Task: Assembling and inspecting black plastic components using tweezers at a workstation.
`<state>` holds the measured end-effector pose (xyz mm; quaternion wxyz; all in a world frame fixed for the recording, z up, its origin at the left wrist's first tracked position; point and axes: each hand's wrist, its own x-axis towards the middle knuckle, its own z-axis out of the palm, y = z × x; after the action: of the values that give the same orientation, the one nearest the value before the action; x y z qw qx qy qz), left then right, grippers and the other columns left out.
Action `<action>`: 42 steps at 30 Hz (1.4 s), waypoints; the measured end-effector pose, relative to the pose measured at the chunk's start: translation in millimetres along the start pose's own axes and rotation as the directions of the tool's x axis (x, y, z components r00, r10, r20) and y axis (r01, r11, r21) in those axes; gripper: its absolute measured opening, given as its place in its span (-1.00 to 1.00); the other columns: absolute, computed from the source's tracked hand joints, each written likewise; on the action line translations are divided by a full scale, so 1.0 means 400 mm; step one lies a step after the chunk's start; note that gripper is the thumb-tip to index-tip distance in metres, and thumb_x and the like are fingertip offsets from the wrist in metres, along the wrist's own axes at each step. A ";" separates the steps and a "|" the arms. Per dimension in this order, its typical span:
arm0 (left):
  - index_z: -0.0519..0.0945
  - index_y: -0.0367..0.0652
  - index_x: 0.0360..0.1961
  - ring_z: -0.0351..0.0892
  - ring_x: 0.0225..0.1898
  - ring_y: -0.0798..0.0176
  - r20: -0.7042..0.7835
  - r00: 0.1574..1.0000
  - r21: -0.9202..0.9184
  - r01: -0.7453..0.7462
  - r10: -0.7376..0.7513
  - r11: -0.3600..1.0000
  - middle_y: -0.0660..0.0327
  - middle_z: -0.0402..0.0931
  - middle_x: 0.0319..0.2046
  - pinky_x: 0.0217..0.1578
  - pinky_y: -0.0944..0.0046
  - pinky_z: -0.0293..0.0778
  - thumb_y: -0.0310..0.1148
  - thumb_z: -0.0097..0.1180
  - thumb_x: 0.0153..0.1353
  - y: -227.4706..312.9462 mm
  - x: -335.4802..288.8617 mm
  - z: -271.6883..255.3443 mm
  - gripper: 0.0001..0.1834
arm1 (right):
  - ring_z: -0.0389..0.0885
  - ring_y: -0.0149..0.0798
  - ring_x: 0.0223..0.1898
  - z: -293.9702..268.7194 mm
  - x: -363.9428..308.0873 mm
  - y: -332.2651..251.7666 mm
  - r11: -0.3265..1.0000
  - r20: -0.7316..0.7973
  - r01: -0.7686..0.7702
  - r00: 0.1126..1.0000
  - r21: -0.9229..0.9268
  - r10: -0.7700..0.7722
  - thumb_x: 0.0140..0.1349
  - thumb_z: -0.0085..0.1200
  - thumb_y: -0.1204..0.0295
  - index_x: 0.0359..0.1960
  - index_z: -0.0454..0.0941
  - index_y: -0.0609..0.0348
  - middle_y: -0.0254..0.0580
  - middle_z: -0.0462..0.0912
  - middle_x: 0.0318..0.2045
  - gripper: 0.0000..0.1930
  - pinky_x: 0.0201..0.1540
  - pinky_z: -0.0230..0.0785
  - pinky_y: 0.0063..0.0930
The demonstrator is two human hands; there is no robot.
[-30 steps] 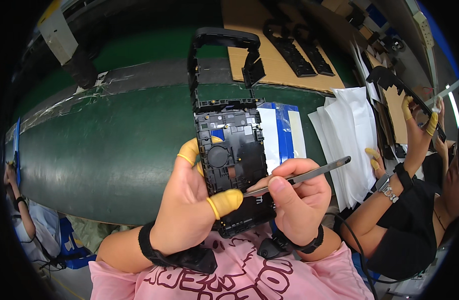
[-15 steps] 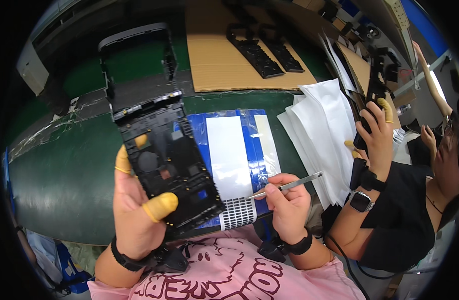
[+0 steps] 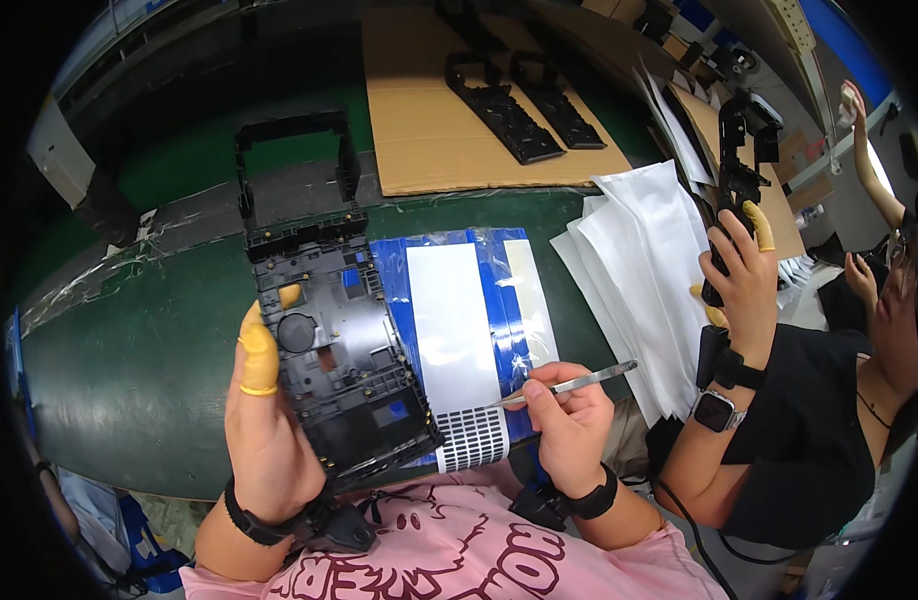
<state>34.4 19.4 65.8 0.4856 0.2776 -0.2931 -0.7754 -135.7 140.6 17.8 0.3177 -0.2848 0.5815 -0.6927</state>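
Observation:
My left hand (image 3: 269, 430), with yellow finger cots, grips the left edge of a black plastic housing (image 3: 354, 350). The housing has a rectangular frame-like handle at its far end, and its ribbed inner side faces up. Between thumb and fingers my right hand (image 3: 574, 430) pinches metal tweezers (image 3: 589, 378). Their tips point left, at a white sheet (image 3: 449, 320) bearing rows of small black stickers (image 3: 469, 438). I cannot tell whether the tips touch a sticker. The sheet lies on a blue plastic-wrapped pad (image 3: 514, 320), partly covered by the housing.
Several similar black housings (image 3: 504, 110) lie on cardboard (image 3: 409, 150) at the back of the green table (image 3: 129, 360). White sheets (image 3: 639, 270) are stacked to the right. Beyond them, a co-worker's hand (image 3: 744, 255) holds another black housing (image 3: 739, 170).
The housing has turned more upright and its handle end has come nearer. My left thumb has left its face and now lies along the side. The tweezers have barely shifted.

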 end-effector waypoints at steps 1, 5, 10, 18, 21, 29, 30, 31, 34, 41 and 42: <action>0.23 -0.18 -0.01 0.36 -0.18 0.31 -0.006 1.000 0.052 -0.020 0.020 0.998 0.19 0.34 -0.18 -0.13 0.30 0.32 -0.18 -0.28 0.22 0.001 0.001 0.000 -0.61 | 0.49 -0.49 -0.49 0.003 0.001 -0.001 1.000 0.000 -0.007 1.000 -0.002 0.007 0.06 -0.07 0.63 -0.29 0.35 0.37 -0.18 0.52 -0.53 -0.85 -0.52 0.23 -0.78; 0.24 -0.21 -0.02 0.35 -0.18 0.31 0.028 0.999 -0.002 -0.033 0.033 0.999 0.18 0.35 -0.18 -0.14 0.30 0.31 -0.27 -0.27 0.22 0.005 -0.006 0.006 -0.65 | 0.48 -0.49 -0.52 0.001 0.005 -0.006 1.000 -0.008 -0.015 1.000 0.014 0.015 0.06 -0.06 0.63 -0.30 0.35 0.37 -0.17 0.51 -0.54 -0.84 -0.56 0.20 -0.77; 0.25 -0.23 -0.05 0.36 -0.22 0.32 0.085 0.995 -0.025 0.058 -0.056 0.998 0.17 0.35 -0.19 -0.15 0.30 0.32 -0.34 -0.25 0.20 0.001 -0.019 0.011 -0.69 | 0.34 -0.54 -0.67 0.026 0.010 -0.083 0.962 0.022 -0.009 1.000 0.272 0.003 0.03 -0.07 0.64 -0.30 0.33 0.36 -0.10 0.52 -0.58 -0.83 -0.65 0.08 -0.78; 0.21 -0.31 -0.04 0.39 -0.16 0.22 0.169 0.975 -0.041 0.156 -0.147 0.987 0.07 0.33 -0.16 -0.12 0.23 0.34 -0.29 -0.27 0.21 0.008 -0.049 0.031 -0.64 | 0.44 -0.54 -0.55 0.148 0.020 -0.155 0.955 0.232 0.083 0.961 0.286 -0.153 0.07 -0.06 0.57 -0.28 0.32 0.34 -0.07 0.55 -0.49 -0.83 -0.58 0.14 -0.81; 0.20 -0.31 -0.04 0.38 -0.13 0.19 0.194 0.970 -0.050 0.156 -0.143 0.987 0.04 0.32 -0.14 -0.10 0.20 0.33 -0.26 -0.24 0.20 0.014 -0.060 0.029 -0.62 | 0.43 -0.57 -0.55 0.164 0.023 -0.148 0.973 0.285 0.010 0.955 0.232 -0.077 0.06 -0.03 0.55 -0.29 0.35 0.33 -0.16 0.55 -0.50 -0.83 -0.58 0.14 -0.83; 0.17 -0.26 -0.01 0.33 -0.09 0.25 0.268 0.948 -0.112 0.210 -0.174 0.971 0.08 0.28 -0.10 -0.05 0.22 0.28 -0.37 -0.25 0.20 0.009 -0.055 0.016 -0.66 | 0.52 -0.42 -0.45 0.173 0.019 -0.142 0.967 0.251 -0.022 0.967 0.254 -0.044 0.06 -0.05 0.61 -0.29 0.33 0.38 -0.11 0.53 -0.48 -0.83 -0.45 0.32 -0.74; 0.17 -0.26 -0.01 0.33 -0.09 0.25 0.267 0.947 -0.112 0.212 -0.176 0.971 0.08 0.28 -0.10 -0.05 0.22 0.28 -0.37 -0.25 0.20 0.008 -0.053 0.016 -0.66 | 0.52 -0.38 -0.43 0.171 0.020 -0.140 0.963 0.260 -0.019 0.964 0.267 -0.053 0.06 -0.06 0.63 -0.29 0.32 0.40 -0.09 0.52 -0.46 -0.83 -0.36 0.38 -0.64; 0.17 -0.26 -0.01 0.32 -0.08 0.25 0.266 0.949 -0.119 0.209 -0.172 0.971 0.08 0.27 -0.10 -0.05 0.22 0.27 -0.37 -0.24 0.20 0.005 -0.051 0.013 -0.66 | 0.52 -0.37 -0.42 0.174 0.022 -0.137 0.961 0.263 -0.011 0.963 0.276 -0.065 0.06 -0.06 0.64 -0.29 0.32 0.40 -0.09 0.51 -0.45 -0.83 -0.33 0.38 -0.62; 0.16 -0.26 -0.01 0.31 -0.07 0.26 0.266 0.949 -0.138 0.209 -0.167 0.968 0.08 0.27 -0.09 -0.04 0.23 0.26 -0.37 -0.24 0.20 0.000 -0.041 0.006 -0.65 | 0.52 -0.36 -0.39 0.179 0.026 -0.133 0.964 0.269 -0.009 0.961 0.267 -0.066 0.05 -0.07 0.66 -0.29 0.32 0.41 -0.09 0.49 -0.43 -0.84 -0.30 0.39 -0.58; 0.15 -0.27 0.00 0.30 -0.05 0.24 0.264 0.952 -0.149 0.200 -0.156 0.968 0.07 0.25 -0.06 -0.02 0.22 0.23 -0.37 -0.22 0.20 0.013 -0.032 0.002 -0.64 | 0.50 -0.39 -0.39 0.197 0.037 -0.125 0.963 0.273 0.008 0.958 0.271 -0.085 0.06 -0.07 0.66 -0.28 0.33 0.40 -0.11 0.49 -0.43 -0.83 -0.30 0.38 -0.60; 0.15 -0.27 0.00 0.30 -0.05 0.24 0.262 0.952 -0.151 0.201 -0.157 0.968 0.07 0.25 -0.06 -0.02 0.22 0.23 -0.37 -0.22 0.20 0.012 -0.032 0.002 -0.64 | 0.51 -0.39 -0.39 0.195 0.038 -0.124 0.964 0.281 -0.005 0.957 0.266 -0.072 0.06 -0.07 0.66 -0.28 0.33 0.40 -0.09 0.50 -0.43 -0.83 -0.30 0.38 -0.59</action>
<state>41.4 29.5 71.6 0.3951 0.1604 -0.2553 -0.8678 -91.3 86.1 79.9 0.4223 -0.3479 0.4264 -0.7203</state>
